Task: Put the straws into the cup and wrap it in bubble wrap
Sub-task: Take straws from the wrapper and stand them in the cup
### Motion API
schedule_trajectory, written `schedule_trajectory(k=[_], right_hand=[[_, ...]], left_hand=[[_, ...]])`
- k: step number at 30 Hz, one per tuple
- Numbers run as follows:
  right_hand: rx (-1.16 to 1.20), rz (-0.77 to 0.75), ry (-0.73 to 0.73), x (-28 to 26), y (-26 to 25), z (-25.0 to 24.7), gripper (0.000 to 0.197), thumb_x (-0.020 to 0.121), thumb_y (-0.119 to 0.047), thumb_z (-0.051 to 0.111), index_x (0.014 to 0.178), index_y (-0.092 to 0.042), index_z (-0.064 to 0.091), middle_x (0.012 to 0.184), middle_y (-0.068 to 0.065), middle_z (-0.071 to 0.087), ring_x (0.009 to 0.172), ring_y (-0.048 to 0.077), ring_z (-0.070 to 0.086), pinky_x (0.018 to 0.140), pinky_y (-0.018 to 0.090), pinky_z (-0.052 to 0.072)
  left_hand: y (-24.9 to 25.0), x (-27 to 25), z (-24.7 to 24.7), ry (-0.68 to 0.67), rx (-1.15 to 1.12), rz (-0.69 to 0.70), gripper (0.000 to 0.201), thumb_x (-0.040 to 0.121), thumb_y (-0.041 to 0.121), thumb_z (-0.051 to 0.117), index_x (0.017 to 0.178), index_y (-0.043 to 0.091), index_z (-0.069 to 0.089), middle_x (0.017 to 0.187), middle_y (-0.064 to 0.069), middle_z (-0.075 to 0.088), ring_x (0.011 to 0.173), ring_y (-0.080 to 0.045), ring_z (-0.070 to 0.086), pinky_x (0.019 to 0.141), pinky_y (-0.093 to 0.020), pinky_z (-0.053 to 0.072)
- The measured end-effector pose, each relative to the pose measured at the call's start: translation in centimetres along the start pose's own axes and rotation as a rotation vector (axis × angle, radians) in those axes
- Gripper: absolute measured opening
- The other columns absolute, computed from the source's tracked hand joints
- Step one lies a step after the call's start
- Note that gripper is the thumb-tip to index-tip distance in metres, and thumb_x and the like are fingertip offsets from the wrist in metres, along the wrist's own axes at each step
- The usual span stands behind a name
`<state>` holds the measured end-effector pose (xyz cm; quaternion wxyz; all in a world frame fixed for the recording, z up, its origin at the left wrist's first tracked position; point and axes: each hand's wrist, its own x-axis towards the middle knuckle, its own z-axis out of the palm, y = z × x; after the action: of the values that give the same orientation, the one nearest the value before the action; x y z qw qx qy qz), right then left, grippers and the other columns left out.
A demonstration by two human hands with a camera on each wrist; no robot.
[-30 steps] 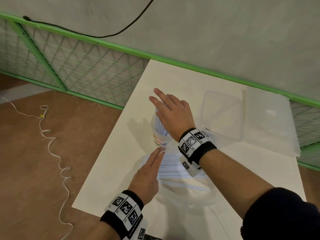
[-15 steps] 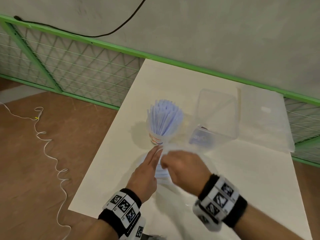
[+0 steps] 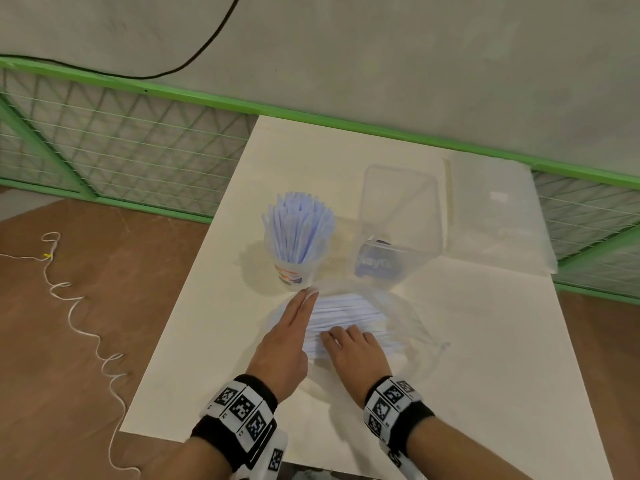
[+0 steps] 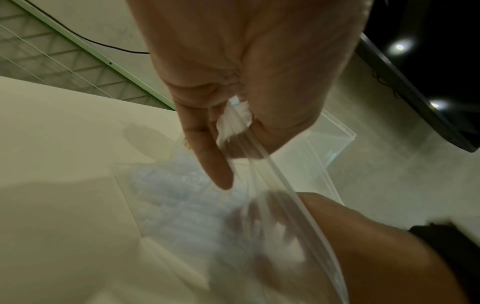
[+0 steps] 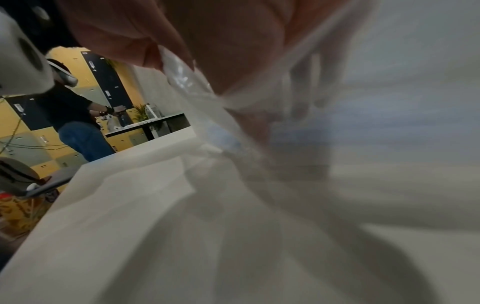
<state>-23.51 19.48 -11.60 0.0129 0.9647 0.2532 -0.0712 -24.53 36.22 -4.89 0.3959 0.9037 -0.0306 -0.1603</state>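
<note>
A clear cup [image 3: 294, 271] with a printed band stands on the white table [image 3: 214, 327], packed with upright pale blue straws [image 3: 299, 230]. In front of it lies a clear plastic bag [image 3: 398, 317] with more straws [image 3: 346, 317] flat inside. My left hand [image 3: 308, 296] pinches the bag's mouth edge [image 4: 233, 121] between thumb and fingers and lifts it. My right hand [image 3: 341, 336] reaches into the bag, its fingers stretched out over the lying straws; through the plastic it shows only as a blur [image 4: 259, 218]. The right wrist view is smeared by the bag [image 5: 197, 86].
An open clear plastic box [image 3: 398, 216] stands right of the cup. A sheet of bubble wrap [image 3: 498, 216] lies at the table's back right corner. A green mesh fence [image 3: 121, 154] runs behind the table, and a white cord [image 3: 86, 334] trails on the floor at the left.
My right hand left the top of the straws in the cup, drew back towards me and went into the bag. The left hand kept its hold on the bag's edge.
</note>
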Motion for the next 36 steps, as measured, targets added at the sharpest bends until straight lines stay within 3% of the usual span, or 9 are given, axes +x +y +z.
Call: schedule_trajectory(k=[12,20,24,30,31,33,36], right_hand=[[0.04,0.013,-0.005,0.6,-0.1,0.0,0.055,0.05,-0.016,0.087,0.103,-0.016,0.07,0.091,0.001,0.067,0.076,0.025,0.064,0.063,0.035,0.053],[0.013,0.025,0.014,1.5,-0.4,-0.4,0.03,0.052,-0.014,0.083,0.079,-0.018,0.069,0.079,0.001,0.064,0.068,0.025,0.062,0.058,0.035,0.051],[-0.011,0.025,-0.01,1.8,-0.5,-0.6,0.027,0.049,-0.013,0.082,0.071,-0.019,0.067,0.066,-0.001,0.062,0.061,0.024,0.06,0.056,0.033,0.05],[-0.009,0.035,-0.107,2.1,-0.7,-1.2,0.028,0.042,-0.015,0.082,0.062,-0.018,0.063,0.057,-0.001,0.06,0.057,0.024,0.058,0.055,0.035,0.048],[-0.013,0.04,-0.136,2.1,-0.8,-1.4,0.026,0.045,-0.015,0.081,0.064,-0.018,0.064,0.059,0.0,0.061,0.06,0.025,0.059,0.058,0.036,0.048],[-0.019,0.028,-0.2,2.1,-0.7,-1.9,0.015,0.065,-0.014,0.072,0.079,-0.015,0.067,0.075,0.005,0.066,0.077,0.029,0.061,0.072,0.041,0.047],[-0.078,0.018,-0.255,2.3,-0.7,-2.3,0.022,0.087,-0.012,0.049,0.104,-0.012,0.062,0.104,0.008,0.064,0.105,0.032,0.053,0.092,0.044,0.035]], left_hand=[[0.2,-0.6,-0.2,0.017,0.004,-0.019,0.098,0.08,-0.013,0.048,0.153,0.036,0.006,0.158,0.027,0.001,0.117,-0.01,0.051,0.078,-0.012,0.041],[0.1,-0.5,-0.3,0.012,0.011,-0.035,0.098,0.079,-0.013,0.047,0.153,0.037,0.007,0.157,0.028,0.0,0.114,-0.01,0.052,0.076,-0.013,0.042],[0.1,-0.5,-0.4,0.009,0.012,-0.041,0.099,0.077,-0.015,0.046,0.153,0.037,0.009,0.155,0.032,0.0,0.102,-0.011,0.056,0.078,-0.027,0.053],[0.2,-0.5,-0.5,0.003,0.017,-0.033,0.099,0.077,-0.014,0.046,0.153,0.037,0.01,0.155,0.032,-0.002,0.106,-0.01,0.055,0.081,-0.026,0.052],[0.2,-0.5,-0.5,0.002,0.017,-0.032,0.098,0.077,-0.014,0.046,0.153,0.037,0.009,0.155,0.032,-0.002,0.107,-0.01,0.055,0.081,-0.025,0.052],[0.2,-0.5,-0.5,0.004,0.021,-0.03,0.098,0.077,-0.014,0.046,0.153,0.037,0.01,0.154,0.034,-0.003,0.106,-0.01,0.055,0.08,-0.025,0.052],[0.3,-0.5,-0.5,0.01,0.028,-0.024,0.097,0.077,-0.014,0.047,0.153,0.036,0.01,0.154,0.034,-0.002,0.106,-0.01,0.055,0.079,-0.025,0.052]])
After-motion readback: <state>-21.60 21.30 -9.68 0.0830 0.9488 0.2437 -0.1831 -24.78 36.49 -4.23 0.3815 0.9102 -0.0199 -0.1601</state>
